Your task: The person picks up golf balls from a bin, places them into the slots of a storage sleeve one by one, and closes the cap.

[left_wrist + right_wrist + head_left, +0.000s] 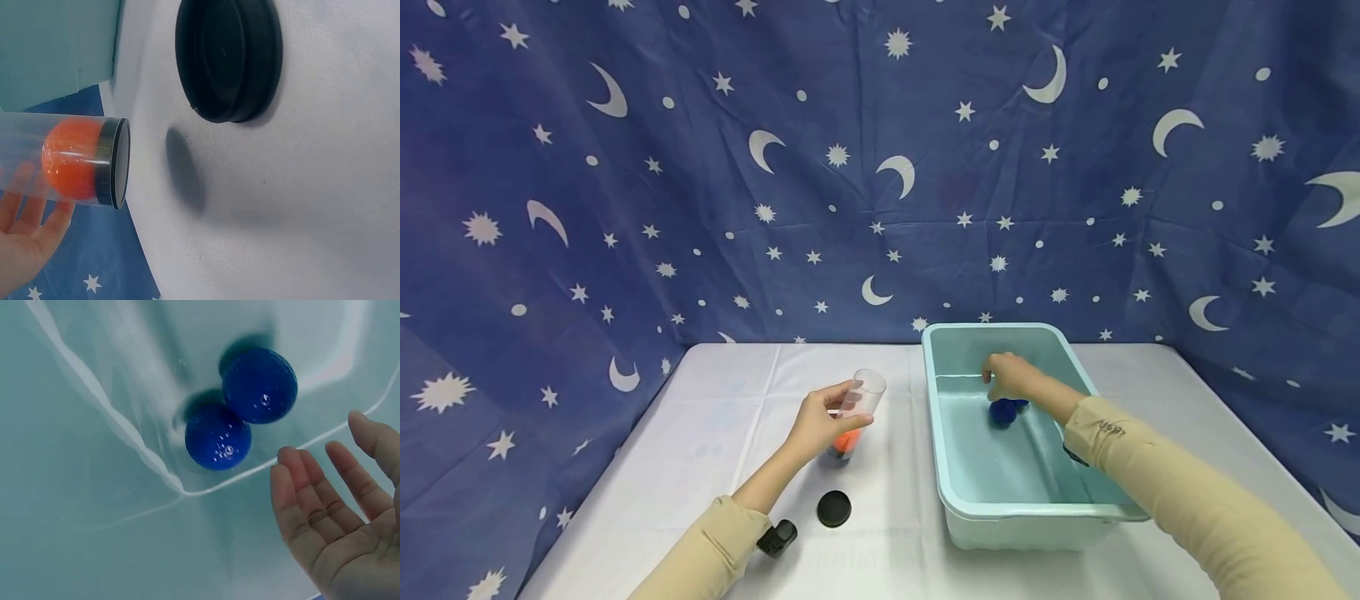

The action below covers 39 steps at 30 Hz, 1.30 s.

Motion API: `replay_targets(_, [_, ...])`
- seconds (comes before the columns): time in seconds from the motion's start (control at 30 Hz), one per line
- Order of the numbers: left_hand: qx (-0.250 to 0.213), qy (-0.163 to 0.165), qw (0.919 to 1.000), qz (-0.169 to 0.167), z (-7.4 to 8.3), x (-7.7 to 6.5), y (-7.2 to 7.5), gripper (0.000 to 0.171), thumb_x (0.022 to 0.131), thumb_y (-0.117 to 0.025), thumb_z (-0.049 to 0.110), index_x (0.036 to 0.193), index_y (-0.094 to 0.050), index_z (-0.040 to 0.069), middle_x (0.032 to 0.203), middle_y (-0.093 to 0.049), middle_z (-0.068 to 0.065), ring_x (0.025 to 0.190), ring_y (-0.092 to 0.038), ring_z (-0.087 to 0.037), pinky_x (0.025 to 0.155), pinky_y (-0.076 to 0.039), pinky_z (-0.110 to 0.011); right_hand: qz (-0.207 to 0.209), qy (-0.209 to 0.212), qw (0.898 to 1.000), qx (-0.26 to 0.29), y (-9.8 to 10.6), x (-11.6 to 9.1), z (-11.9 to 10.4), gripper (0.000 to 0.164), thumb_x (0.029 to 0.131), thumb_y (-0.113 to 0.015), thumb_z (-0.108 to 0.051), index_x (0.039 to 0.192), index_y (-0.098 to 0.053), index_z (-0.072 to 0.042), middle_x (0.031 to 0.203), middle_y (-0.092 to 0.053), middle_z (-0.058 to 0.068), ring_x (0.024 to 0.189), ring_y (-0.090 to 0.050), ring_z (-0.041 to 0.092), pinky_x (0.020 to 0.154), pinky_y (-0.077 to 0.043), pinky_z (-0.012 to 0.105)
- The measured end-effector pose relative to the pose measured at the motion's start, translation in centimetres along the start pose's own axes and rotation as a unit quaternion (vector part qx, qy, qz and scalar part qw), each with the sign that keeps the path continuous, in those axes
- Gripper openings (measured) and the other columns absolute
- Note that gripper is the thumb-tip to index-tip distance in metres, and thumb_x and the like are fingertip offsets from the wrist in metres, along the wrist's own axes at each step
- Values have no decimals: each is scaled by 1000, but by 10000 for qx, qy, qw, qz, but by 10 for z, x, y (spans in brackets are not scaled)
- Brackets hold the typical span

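My left hand (814, 427) grips a clear plastic tube (863, 393), which tilts a little and stands off the tabletop. Inside its lower end lies an orange ball (67, 159), above a black end cap (114, 164). A loose black lid (834, 508) rests on the table below the tube. Inside the light teal bin (1037, 509), my right hand (1013, 377) hovers with its fingers apart and holds nothing. Close by it, two glossy blue balls (259, 385) lie side by side on the bin floor, as the right wrist view shows.
White cloth covers the table (737, 392). Behind and at the sides hangs a blue curtain (820, 200) with moons and stars. The bin's raised walls surround the right hand. A black wrist camera (777, 538) sits at the left sleeve.
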<state>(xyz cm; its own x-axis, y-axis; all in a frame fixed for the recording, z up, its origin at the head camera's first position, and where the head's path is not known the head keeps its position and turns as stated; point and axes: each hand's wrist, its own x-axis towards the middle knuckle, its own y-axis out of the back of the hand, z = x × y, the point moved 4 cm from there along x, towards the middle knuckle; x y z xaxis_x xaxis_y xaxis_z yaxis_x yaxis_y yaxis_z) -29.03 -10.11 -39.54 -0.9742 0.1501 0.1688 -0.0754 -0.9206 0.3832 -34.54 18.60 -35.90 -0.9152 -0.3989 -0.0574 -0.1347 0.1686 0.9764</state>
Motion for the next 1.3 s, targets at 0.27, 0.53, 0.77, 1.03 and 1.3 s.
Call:
replay_targets(0.27, [74, -74, 9999, 51, -1, 0, 0, 55, 73, -80, 13, 125, -62, 8, 111, -68, -14, 100, -64, -28, 83, -54, -38, -242, -302, 9991, -185, -11, -1, 2, 21, 72, -74, -2, 91, -66, 3, 92, -66, 16, 78, -58, 24, 73, -52, 38])
replay_targets(0.53, [88, -102, 9999, 0, -1, 2, -1, 55, 73, -81, 14, 125, -62, 8, 111, -69, -14, 101, -64, -28, 84, -53, -38, -511, -496, 9971, -275, -21, -2, 6, 18, 74, -75, -5, 88, -65, 1, 87, -64, 12, 74, -55, 21, 67, -50, 32])
replay_targets(0.77, [-79, -126, 9999, -61, 0, 4, -3, 55, 73, -80, 12, 125, -61, 6, 110, -68, -19, 101, -64, -30, 85, -54, -38, -1305, -963, 9864, -262, -26, -6, 7, 14, 79, -73, -8, 88, -64, -1, 79, -62, 10, 59, -54, 16, 52, -44, 23])
replay_targets(1.03, [-125, -77, 9998, -141, -3, 3, -5, 55, 73, -80, 12, 125, -61, 6, 110, -67, -20, 104, -61, -37, 80, -56, -34, -1725, -1009, 9796, -204, -36, -10, 4, 13, 78, -75, -7, 79, -62, -6, 75, -57, 5, 60, -55, 18, 48, -44, 23])
replay_targets(1.3, [-149, 6, 9997, -199, -5, 6, -7, 56, 74, -80, 12, 126, -61, 8, 111, -68, -16, 105, -62, -32, 81, -56, -34, -1697, -871, 9810, -344, -32, -8, 3, 13, 77, -75, -5, 79, -62, -5, 77, -58, 5, 62, -55, 16, 49, -46, 22])
